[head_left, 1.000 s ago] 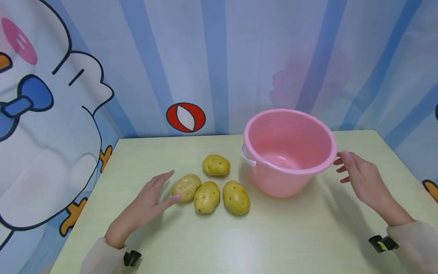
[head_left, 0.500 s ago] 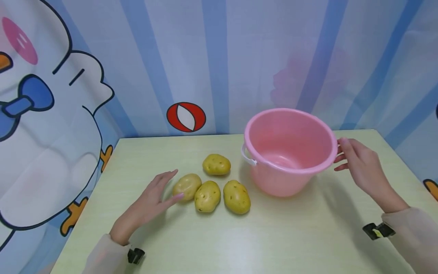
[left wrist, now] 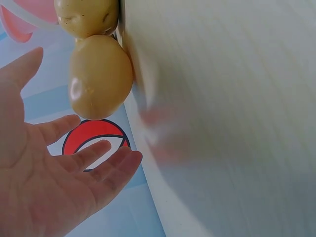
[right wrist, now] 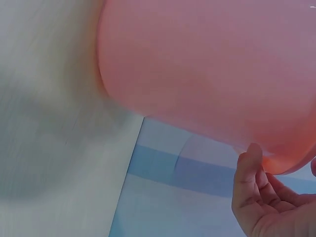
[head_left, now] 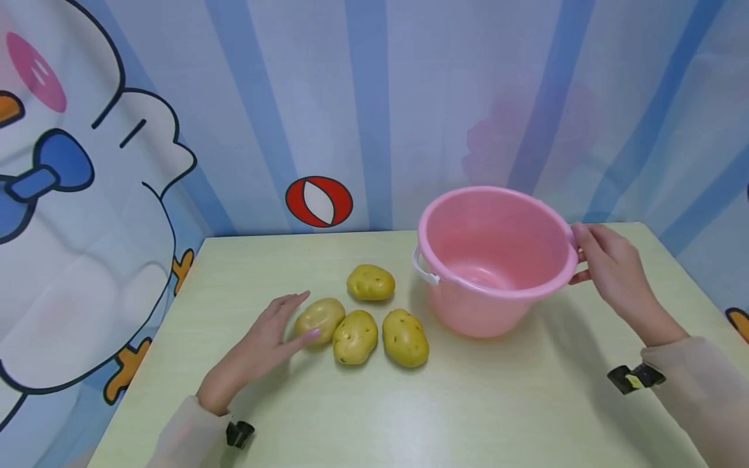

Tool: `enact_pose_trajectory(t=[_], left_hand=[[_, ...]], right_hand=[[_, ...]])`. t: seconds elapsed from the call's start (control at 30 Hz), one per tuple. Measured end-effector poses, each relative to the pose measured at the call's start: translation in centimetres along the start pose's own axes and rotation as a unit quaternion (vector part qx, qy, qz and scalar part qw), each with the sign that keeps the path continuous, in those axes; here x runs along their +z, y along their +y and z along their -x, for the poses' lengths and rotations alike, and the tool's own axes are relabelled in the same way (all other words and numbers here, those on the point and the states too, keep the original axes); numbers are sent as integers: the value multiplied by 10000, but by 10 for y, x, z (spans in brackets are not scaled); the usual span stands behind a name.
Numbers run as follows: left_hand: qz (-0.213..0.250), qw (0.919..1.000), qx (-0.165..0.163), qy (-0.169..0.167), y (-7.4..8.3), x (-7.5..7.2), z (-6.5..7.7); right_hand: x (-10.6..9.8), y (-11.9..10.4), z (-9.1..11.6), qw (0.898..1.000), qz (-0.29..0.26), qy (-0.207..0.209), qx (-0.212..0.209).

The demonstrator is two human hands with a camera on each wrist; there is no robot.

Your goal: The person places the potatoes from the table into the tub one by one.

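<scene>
In the head view a pink bucket (head_left: 474, 305) stands upright at the right of the table, a white handle (head_left: 425, 268) on its left side. My right hand (head_left: 617, 276) holds its right rim, thumb above and fingers curled beneath; the right wrist view shows these fingers (right wrist: 247, 173) at the rim. Several yellow potatoes lie left of the bucket. My left hand (head_left: 263, 344) is beside the leftmost, paler potato (head_left: 320, 320), thumb and fingers spread. In the left wrist view a gap shows between the fingers and this potato (left wrist: 101, 76).
One potato (head_left: 355, 337) touches the pale one; another potato (head_left: 405, 338) lies nearer the bucket, and a further potato (head_left: 370, 282) sits behind them. The light wooden table (head_left: 374, 416) ends at a striped blue backdrop (head_left: 316, 97) with printed cartoon figures.
My right hand has moved up along the bucket's right rim and now grips it. The left hand has drifted slightly right, closer to the pale potato. Bucket and potatoes stay put.
</scene>
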State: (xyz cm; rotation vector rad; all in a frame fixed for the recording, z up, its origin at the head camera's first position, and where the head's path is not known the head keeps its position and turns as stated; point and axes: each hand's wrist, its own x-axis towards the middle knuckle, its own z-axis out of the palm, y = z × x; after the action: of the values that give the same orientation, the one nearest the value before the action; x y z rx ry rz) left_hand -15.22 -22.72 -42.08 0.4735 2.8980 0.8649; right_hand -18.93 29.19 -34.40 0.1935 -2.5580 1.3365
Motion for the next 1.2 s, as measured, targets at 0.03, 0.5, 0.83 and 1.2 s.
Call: enact_pose_trajectory(t=[0.03, 0.5, 0.83, 1.2], left_hand=[[-5, 10000, -33, -6, 0, 0, 0], [94, 9999, -86, -101, -2, 7, -4], [177, 9998, -19, -110, 0, 9, -11], [232, 9996, 155, -65, 3, 11, -13]], right_hand=[[0, 0, -2, 10000, -14, -14, 34], [2, -8, -19, 9982, -105, -368, 452], [4, -18, -29, 9952, -305, -410, 838], [11, -17, -34, 9937, -494, -309, 961]])
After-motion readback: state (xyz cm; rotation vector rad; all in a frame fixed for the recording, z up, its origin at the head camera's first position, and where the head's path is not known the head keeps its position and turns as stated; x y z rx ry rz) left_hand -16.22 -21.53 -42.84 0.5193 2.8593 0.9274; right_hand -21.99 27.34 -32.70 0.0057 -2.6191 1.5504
